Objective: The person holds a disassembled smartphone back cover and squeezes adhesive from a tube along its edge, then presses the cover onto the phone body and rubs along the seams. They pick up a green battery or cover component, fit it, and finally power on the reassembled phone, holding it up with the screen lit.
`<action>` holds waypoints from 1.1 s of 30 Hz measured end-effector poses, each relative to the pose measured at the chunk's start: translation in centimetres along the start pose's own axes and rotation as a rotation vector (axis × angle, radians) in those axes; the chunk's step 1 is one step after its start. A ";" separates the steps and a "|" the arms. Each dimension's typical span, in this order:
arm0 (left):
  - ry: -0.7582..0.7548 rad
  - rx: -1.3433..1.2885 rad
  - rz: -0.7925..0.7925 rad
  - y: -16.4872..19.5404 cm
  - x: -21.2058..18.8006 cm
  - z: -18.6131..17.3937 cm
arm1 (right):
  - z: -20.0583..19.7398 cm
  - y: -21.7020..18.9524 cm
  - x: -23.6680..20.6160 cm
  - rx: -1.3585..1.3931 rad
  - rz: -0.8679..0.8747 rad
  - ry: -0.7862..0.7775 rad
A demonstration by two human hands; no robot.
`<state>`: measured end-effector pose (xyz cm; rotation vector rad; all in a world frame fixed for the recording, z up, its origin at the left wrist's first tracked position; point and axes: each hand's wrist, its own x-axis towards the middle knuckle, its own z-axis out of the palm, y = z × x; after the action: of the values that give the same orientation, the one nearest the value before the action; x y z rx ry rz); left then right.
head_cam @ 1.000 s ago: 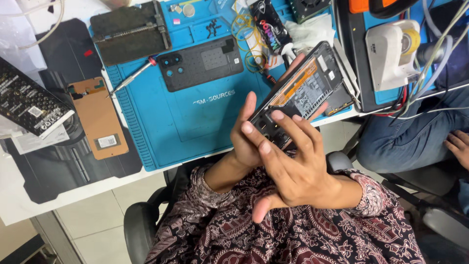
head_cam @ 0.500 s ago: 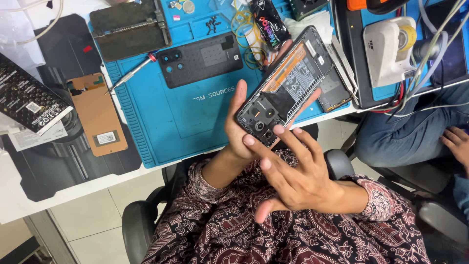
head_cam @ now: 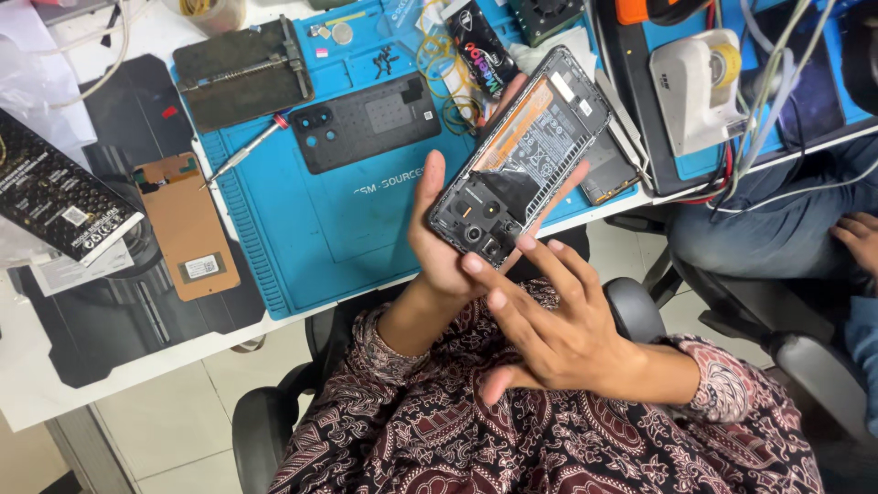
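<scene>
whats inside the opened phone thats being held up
The opened phone shows camera lenses at its lower end, a black circuit cover and an orange-edged battery. The left hand grips it from behind; right hand's fingertips cover its bottom edge. Its underside is hidden.

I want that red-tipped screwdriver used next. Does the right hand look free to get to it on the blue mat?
Probably yes: the right hand holds nothing, and the screwdriver lies uncovered on the blue mat; only the opened phone in the left hand sits between.
</scene>
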<state>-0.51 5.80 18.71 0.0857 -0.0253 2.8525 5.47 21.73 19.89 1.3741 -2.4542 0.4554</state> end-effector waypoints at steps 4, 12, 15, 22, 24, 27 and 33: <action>0.043 -0.106 -0.030 -0.2 0.4 0.3 | -0.7 0.2 -1.9 0.041 0.007 0.078; -0.098 -0.143 -0.339 2.2 -0.7 -0.1 | -5.0 5.3 -4.1 0.107 0.301 0.328; -0.120 -0.050 -0.427 2.8 -1.7 -0.7 | -5.9 7.5 -2.8 0.272 0.258 0.391; 0.005 -0.026 -0.461 4.1 -4.6 -3.6 | -5.8 8.3 1.1 0.496 -0.081 0.064; -0.083 -0.136 -0.468 5.1 -5.4 -4.1 | -4.8 8.0 2.0 0.570 -0.105 -0.009; -0.022 -0.123 -0.397 6.0 -6.9 -4.2 | -3.5 7.8 2.9 0.592 -0.139 -0.025; 0.113 0.485 -0.154 9.0 -8.7 -4.6 | 0.6 8.0 5.0 0.607 -0.171 -0.027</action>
<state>5.04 -5.17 13.46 0.0234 0.6658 2.6415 -3.95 21.58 20.33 1.7951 -2.2793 1.2148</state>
